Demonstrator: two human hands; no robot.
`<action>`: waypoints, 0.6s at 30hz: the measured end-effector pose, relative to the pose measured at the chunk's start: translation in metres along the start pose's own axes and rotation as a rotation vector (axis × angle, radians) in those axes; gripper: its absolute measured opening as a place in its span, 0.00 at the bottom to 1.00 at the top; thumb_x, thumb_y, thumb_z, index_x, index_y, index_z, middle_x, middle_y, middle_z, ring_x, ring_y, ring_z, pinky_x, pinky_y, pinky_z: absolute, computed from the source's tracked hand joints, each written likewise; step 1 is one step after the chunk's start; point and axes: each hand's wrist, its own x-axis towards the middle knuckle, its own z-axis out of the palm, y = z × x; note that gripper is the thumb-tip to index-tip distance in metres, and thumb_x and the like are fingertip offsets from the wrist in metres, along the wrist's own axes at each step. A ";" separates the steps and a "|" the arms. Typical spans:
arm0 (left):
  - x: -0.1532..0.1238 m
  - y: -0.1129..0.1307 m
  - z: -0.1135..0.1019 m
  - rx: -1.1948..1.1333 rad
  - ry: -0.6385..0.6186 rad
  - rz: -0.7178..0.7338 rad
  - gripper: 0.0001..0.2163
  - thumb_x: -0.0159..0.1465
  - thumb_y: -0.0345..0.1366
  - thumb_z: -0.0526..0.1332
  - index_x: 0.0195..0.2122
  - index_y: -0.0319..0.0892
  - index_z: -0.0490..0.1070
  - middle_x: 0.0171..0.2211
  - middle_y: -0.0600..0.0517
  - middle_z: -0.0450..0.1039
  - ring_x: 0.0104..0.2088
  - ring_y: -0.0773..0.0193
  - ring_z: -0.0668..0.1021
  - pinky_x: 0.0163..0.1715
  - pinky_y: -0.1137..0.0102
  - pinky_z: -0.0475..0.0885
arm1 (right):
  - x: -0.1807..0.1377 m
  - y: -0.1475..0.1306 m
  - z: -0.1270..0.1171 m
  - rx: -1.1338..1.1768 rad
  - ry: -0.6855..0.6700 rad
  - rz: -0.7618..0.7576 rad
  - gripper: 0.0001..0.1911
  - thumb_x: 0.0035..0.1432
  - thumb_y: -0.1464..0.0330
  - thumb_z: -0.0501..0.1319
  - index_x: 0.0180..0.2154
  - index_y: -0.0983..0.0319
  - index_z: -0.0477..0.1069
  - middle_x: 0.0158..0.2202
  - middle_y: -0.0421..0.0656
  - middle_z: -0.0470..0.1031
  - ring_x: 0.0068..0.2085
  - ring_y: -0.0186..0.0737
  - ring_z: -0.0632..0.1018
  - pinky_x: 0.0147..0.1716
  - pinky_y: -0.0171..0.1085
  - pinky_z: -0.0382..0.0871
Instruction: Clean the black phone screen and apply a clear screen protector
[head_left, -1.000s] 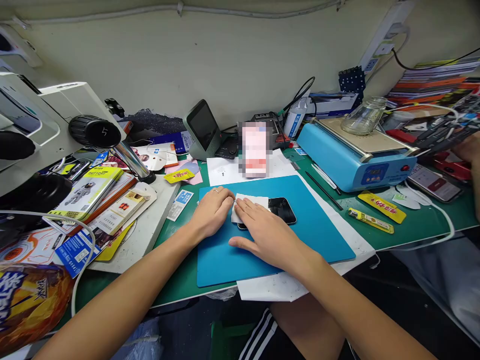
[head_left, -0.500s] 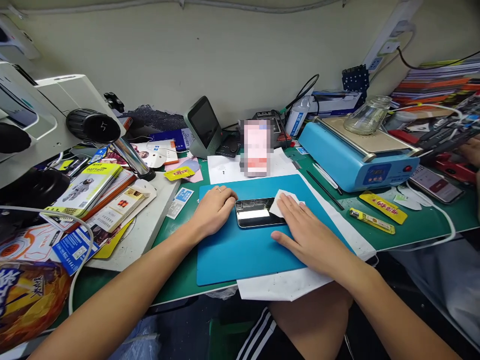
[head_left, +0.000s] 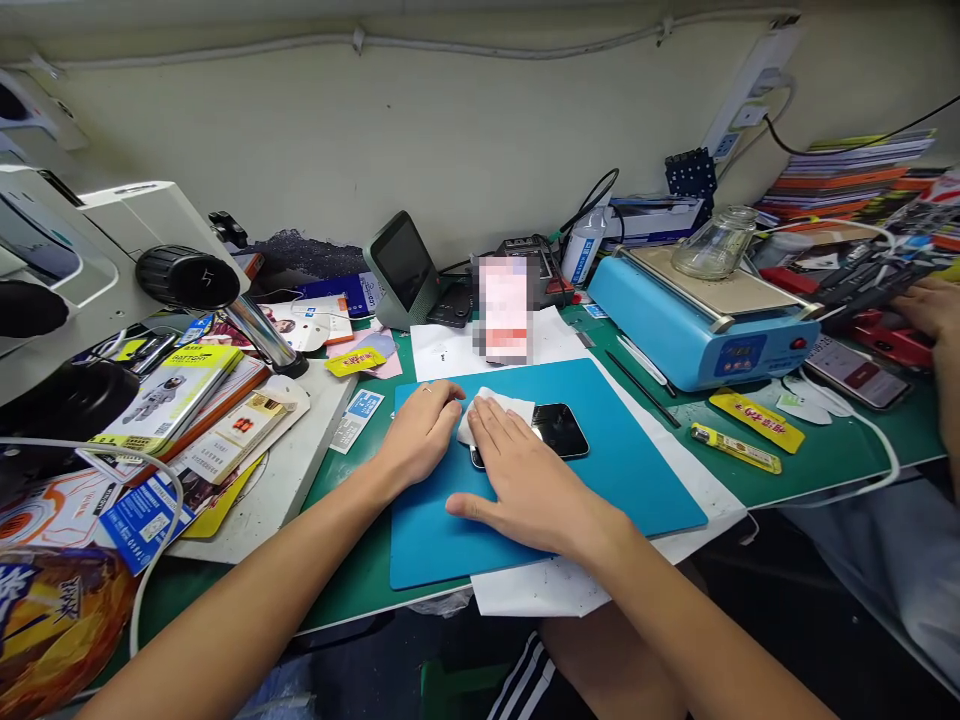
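Observation:
A black-screened smartphone [head_left: 562, 432] lies face up on a blue mat [head_left: 435, 540], its left part covered. My right hand [head_left: 517, 470] presses a white wipe [head_left: 517, 405] onto the left half of the screen, fingers laid together over it and thumb stuck out to the side. Beside the phone's left end, my left hand [head_left: 420, 430] rests on the mat with loosely bent fingers and holds nothing visible. The wipe hides that end, so contact between the left fingertips and the phone cannot be made out.
A blue heating plate machine [head_left: 675, 330] with a glass jar [head_left: 716, 245] stands at right, near another person's hand [head_left: 930, 305]. Black tweezers [head_left: 641, 388] lie beside the mat. A microscope [head_left: 187, 280] and boxes crowd the left; a blurred phone [head_left: 504, 310] stands behind.
My right hand has slid the wipe leftward across the screen, uncovering the phone's right end. My left hand stays by the left end. The view has shifted slightly.

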 end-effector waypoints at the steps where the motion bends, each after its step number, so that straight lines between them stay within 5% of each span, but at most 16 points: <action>1: 0.000 0.000 0.000 0.009 -0.003 0.009 0.13 0.70 0.37 0.46 0.44 0.43 0.70 0.45 0.48 0.77 0.48 0.55 0.76 0.51 0.59 0.71 | -0.004 -0.001 0.002 -0.002 0.006 -0.018 0.53 0.62 0.40 0.49 0.73 0.72 0.43 0.75 0.56 0.37 0.74 0.58 0.42 0.70 0.58 0.46; 6: 0.000 -0.002 0.001 0.079 -0.064 0.076 0.13 0.71 0.37 0.48 0.41 0.43 0.72 0.43 0.48 0.76 0.46 0.55 0.75 0.49 0.58 0.70 | -0.038 0.005 0.004 -0.028 0.013 -0.072 0.48 0.65 0.43 0.49 0.72 0.70 0.46 0.75 0.55 0.41 0.74 0.55 0.47 0.70 0.56 0.50; 11: 0.000 -0.003 0.001 0.142 -0.108 0.098 0.13 0.71 0.39 0.49 0.40 0.44 0.74 0.41 0.49 0.75 0.44 0.54 0.75 0.46 0.58 0.69 | -0.065 0.032 -0.003 -0.077 0.039 0.061 0.46 0.67 0.44 0.48 0.73 0.68 0.45 0.74 0.54 0.43 0.73 0.54 0.50 0.69 0.56 0.53; 18: 0.000 -0.001 0.000 0.154 -0.121 0.093 0.14 0.72 0.39 0.49 0.40 0.44 0.74 0.41 0.48 0.75 0.44 0.53 0.75 0.45 0.58 0.69 | -0.053 0.069 -0.019 -0.079 0.095 0.192 0.43 0.69 0.46 0.46 0.73 0.66 0.43 0.75 0.52 0.43 0.73 0.56 0.50 0.67 0.57 0.56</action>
